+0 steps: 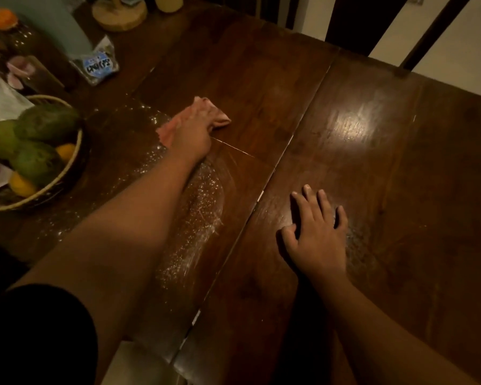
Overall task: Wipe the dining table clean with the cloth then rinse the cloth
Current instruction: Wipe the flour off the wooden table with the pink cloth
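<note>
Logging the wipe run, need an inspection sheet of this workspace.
Surface: dark wooden table, speckled wet streaks left of its seam.
Job's things: pink cloth on the table's left half.
Clutter: fruit basket, printed packet, round wooden stand along the left edge.
Grippers: left hand on the cloth, fingers hidden; right hand flat on the table, fingers spread.
Cables: nothing seen.
Surroundings: pale floor beyond the far edge.

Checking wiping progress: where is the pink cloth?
Head view, left of centre: the crumpled pink cloth lies on the dark wooden table under the left hand, right of the woven fruit basket.
</note>
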